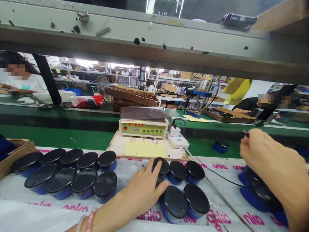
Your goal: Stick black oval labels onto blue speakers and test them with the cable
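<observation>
My left hand reaches over the right-hand group of round blue containers with glossy black lids. Its index finger rests on one black lid, and its thumb and index finger bracket another black-lidded blue container, mostly hidden beneath the hand. Just right of the thumb stand more of these containers, one in front. My right hand is raised at the right, pinching a small dark piece with a metallic-looking tip; its kind is unclear. Below that hand sit more blue containers, partly covered by the forearm.
Two rows of black-lidded containers stand left, beside a cardboard box. A yellow-fronted electrical unit and power strip sit ahead, cables crossing rightward. Beyond runs a green belt. A shelf beam hangs overhead; people sit opposite.
</observation>
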`<state>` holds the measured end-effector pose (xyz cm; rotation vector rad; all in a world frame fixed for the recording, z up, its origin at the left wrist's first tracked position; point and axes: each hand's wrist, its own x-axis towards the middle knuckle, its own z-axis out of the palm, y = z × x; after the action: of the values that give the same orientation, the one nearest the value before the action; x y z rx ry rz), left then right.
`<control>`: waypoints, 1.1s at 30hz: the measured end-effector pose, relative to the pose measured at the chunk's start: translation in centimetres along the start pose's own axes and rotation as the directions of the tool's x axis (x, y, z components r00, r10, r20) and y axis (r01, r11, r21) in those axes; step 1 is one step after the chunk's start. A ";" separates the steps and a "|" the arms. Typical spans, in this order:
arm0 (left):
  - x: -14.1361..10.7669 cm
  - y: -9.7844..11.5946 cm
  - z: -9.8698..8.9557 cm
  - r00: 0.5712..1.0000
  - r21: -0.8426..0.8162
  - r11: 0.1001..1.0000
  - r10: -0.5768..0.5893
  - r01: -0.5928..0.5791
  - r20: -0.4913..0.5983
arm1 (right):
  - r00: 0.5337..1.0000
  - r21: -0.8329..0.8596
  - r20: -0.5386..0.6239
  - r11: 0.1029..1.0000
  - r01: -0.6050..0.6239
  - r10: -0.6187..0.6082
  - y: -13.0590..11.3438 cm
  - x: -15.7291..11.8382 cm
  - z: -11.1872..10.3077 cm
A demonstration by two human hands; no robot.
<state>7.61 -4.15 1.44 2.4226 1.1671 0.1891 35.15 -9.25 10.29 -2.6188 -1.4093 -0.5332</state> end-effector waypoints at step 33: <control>-1.5 1.0 -2.4 0.896 -0.565 0.727 0.161 -0.391 -0.413 | 0.726 0.961 -0.200 0.013 0.277 -0.658 -8.3 -5.7 1.7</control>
<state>6.64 -5.00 4.09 1.9548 0.6723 0.9737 25.80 -8.65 6.13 -1.0775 -1.8153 0.6897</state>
